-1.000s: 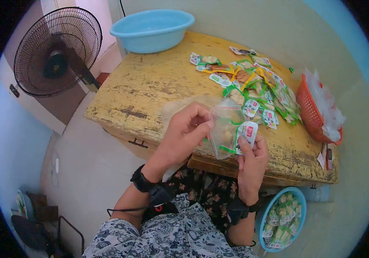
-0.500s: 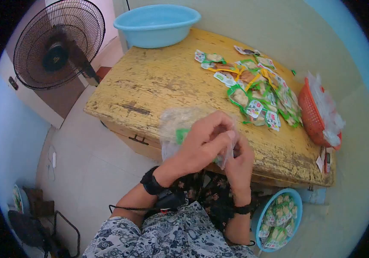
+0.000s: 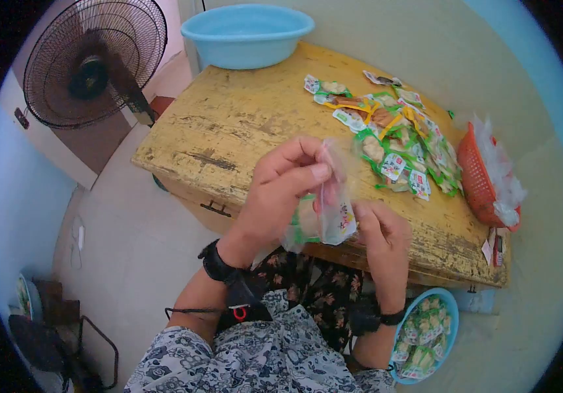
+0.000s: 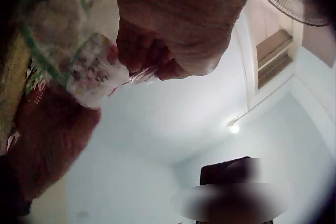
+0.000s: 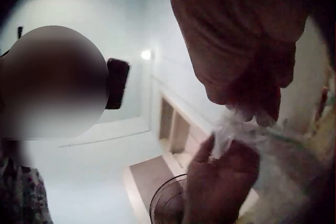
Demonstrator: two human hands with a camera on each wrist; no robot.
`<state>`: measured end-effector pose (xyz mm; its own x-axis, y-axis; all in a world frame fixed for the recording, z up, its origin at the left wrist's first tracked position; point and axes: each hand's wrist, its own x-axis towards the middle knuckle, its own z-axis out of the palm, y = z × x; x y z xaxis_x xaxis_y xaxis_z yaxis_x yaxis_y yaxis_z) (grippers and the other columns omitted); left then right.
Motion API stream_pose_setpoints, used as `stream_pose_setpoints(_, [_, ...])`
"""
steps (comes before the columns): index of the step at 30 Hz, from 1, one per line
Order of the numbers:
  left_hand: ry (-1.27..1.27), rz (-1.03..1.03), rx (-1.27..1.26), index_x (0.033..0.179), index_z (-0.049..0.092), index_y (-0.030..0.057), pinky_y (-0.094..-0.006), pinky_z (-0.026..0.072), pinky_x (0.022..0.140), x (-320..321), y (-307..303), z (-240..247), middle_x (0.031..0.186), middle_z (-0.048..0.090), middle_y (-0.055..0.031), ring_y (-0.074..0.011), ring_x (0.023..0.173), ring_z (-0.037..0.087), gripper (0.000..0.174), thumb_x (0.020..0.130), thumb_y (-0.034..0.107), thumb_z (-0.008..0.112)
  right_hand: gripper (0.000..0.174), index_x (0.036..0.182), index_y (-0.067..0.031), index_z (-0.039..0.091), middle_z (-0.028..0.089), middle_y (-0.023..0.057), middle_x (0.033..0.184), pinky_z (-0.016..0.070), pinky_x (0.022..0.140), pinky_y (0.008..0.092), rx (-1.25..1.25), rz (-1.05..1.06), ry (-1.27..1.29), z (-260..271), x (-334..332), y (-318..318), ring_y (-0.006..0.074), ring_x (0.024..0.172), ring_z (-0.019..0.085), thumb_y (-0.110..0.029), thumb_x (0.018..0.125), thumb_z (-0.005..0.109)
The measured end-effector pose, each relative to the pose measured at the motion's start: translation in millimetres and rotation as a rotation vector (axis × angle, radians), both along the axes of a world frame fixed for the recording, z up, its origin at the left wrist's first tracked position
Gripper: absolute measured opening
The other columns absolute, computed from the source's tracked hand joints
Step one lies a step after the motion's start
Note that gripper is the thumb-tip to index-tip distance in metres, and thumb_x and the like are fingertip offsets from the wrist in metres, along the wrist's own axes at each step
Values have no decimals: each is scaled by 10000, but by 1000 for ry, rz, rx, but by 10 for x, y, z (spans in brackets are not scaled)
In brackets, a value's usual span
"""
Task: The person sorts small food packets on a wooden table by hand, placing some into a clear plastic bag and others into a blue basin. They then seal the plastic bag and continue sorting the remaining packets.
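Note:
Over the table's front edge, my left hand [image 3: 268, 190] pinches the top of a clear plastic bag [image 3: 334, 173] between thumb and fingers. Inside the bag show a green-edged food packet [image 3: 306, 219] and a white printed label [image 3: 346, 221]. My right hand [image 3: 384, 236] pinches the bag's right side, low down by the label. In the right wrist view, bunched plastic [image 5: 226, 129] runs between the fingertips of both hands. Seen from the left wrist, the printed label [image 4: 92, 74] lies between the two hands.
Green- and yellow-edged food packets [image 3: 396, 137] lie piled at the back right of the worn yellow table [image 3: 196, 131]. Beside them stands a red basket [image 3: 478, 180] of plastic bags. A blue basin [image 3: 245, 39] sits at the back left, near a fan [image 3: 95, 65]. Below right is a tub [image 3: 452, 314] of packets.
The hands came together around the bag, then parted again. The bag has turned and now hangs from the left hand, with the right hand at its lower right side.

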<state>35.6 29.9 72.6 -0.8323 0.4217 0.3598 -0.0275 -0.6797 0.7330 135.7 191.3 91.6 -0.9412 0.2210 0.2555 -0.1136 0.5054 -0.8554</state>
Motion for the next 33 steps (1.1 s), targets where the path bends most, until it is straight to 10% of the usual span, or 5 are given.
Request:
stream_pose_setpoints(4, [-75, -3, 57, 1066, 596, 31, -258, 484, 588, -225, -196, 10, 914, 654, -51, -111, 705, 608, 133, 998, 137, 553, 103, 974, -14, 751, 733, 87, 856, 488, 649, 285, 255, 23, 367, 463, 67, -271, 128, 776, 675, -55, 894, 702])
stream_pose_setpoints(15, [211, 22, 256, 1098, 590, 1, -256, 483, 536, -384, -297, 733, 944, 665, -81, -114, 735, 637, 210, 1020, 194, 569, 116, 1045, 5, 723, 732, 51, 937, 557, 667, 236, -251, 18, 320, 597, -332, -268, 105, 816, 690, -29, 942, 681])
stream_pose_setpoints(27, [256, 414, -441, 1182, 638, 2, -288, 552, 714, -342, -164, 275, 1014, 705, -109, -152, 836, 669, 267, 1043, 219, 564, 132, 1058, 19, 695, 699, 50, 914, 527, 712, 275, -58, -132, 42, -594, -221, 425, 123, 788, 646, -60, 966, 643])
stream_pose_setpoints(33, [710, 718, -848, 1144, 653, -1, -367, 525, 838, -468, -290, 19, 1021, 697, -104, -244, 975, 654, 215, 986, 132, 597, 145, 1024, -17, 700, 685, 93, 996, 503, 793, 337, 7, -292, 166, -516, -197, 385, 199, 897, 633, -135, 959, 646])
